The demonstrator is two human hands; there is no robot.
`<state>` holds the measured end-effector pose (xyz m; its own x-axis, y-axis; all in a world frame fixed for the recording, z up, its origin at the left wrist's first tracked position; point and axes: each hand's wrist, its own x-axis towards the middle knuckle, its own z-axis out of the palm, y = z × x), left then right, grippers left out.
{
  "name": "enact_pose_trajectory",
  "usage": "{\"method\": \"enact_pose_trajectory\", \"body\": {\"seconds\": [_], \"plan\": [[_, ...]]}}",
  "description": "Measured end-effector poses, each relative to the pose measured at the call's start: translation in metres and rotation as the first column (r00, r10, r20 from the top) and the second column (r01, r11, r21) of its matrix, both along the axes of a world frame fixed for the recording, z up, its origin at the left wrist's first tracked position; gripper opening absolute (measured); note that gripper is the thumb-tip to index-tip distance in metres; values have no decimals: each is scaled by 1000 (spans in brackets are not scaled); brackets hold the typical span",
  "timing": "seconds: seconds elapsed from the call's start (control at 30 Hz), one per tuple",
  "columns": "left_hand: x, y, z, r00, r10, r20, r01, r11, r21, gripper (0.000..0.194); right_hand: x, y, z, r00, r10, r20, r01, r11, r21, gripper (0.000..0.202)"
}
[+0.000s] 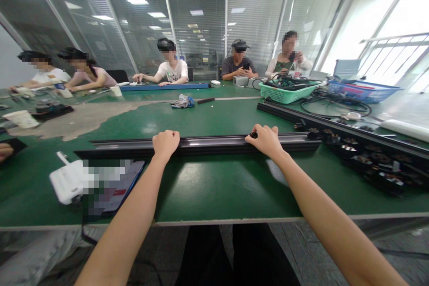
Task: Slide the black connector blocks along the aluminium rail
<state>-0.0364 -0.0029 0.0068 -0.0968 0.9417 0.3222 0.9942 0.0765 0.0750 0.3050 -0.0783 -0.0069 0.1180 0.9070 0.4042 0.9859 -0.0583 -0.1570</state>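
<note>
A long black metal rail (214,143) with a shiny channel along its top lies crosswise on the green table. My left hand (166,144) is closed over the rail left of its middle, the fingers wrapped down behind it. Toward the rail's right part, my right hand (268,139) pinches a small black piece (254,135) at the channel. That piece is mostly covered by my thumb and fingers, so its exact kind is unclear. The rail's right end sticks out beyond my right hand.
Black round parts (365,161) lie by another long black rail (342,127) on the right. A white device (69,181) and a tablet-like panel (125,187) lie at left. Farther back are grey-blue gloves (182,101), a green basket (284,94), a blue basket (365,91) and several seated people.
</note>
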Motion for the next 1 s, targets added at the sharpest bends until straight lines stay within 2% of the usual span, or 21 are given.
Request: {"method": "enact_pose_trajectory", "body": {"seconds": [1.0], "plan": [[1,-1,1,1000,1,4,-1,1000,-12,51,6,-3,4,998,-62,1,62,997,-43,31]]}}
